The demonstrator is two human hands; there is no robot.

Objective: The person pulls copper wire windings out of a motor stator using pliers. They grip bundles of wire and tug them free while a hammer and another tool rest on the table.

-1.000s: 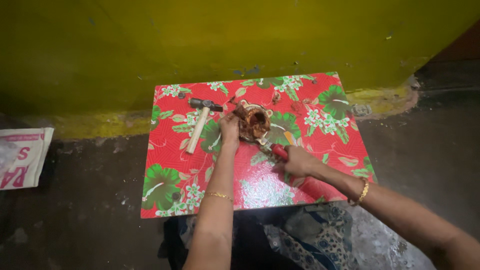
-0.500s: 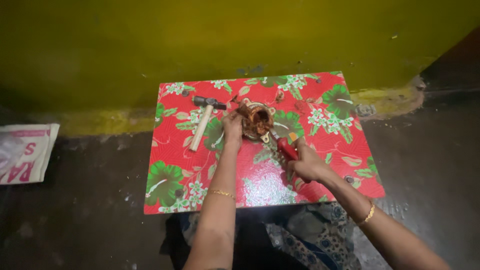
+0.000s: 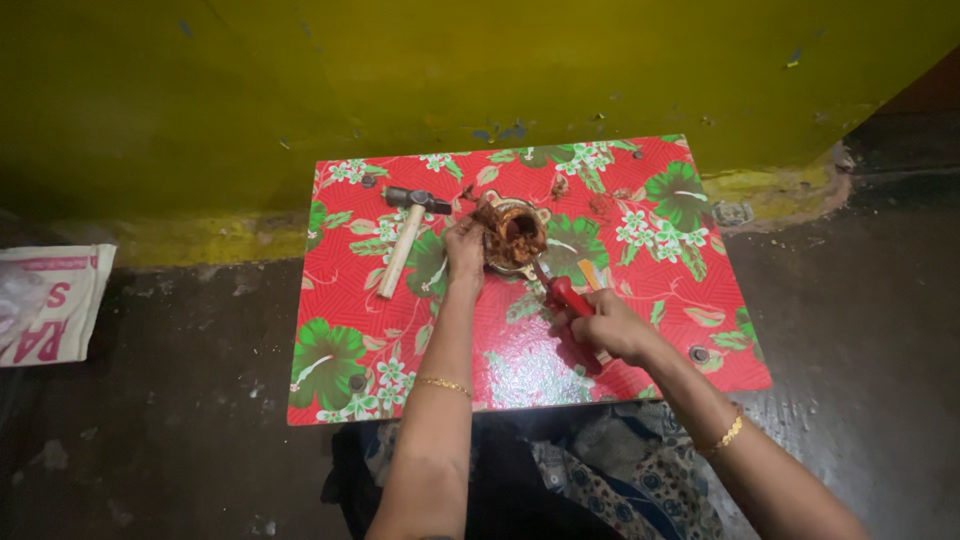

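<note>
Currently both hands are on the desk [image 3: 640, 400], a low board covered in red oilcloth with green and white flowers, set against a yellow wall [image 3: 400, 80].

Left hand [image 3: 466, 245]: fingers curled and pressed on the left rim of a small round metal part [image 3: 515, 238], coppery-brown inside, looks like wound wire but too small to be sure. Part sits near desk centre, slightly toward the wall.

Right hand [image 3: 605, 325]: closed in a fist round the red handle of a screwdriver [image 3: 558, 290]. Shaft angles up-left, tip meets the lower right edge of the metal part. A yellowish stick-like tool [image 3: 588, 274] lies just beside the red handle; can't tell whether the hand holds that too.

Hammer [image 3: 405, 235] with a pale wooden handle and dark head lies left of the left hand, untouched, head toward the wall.

Gold bangle on each wrist. Brown crumbs are scattered on the cloth past the part. White printed bag [image 3: 45, 300] on the dark floor [image 3: 160, 440] far left, well apart from the desk.
</note>
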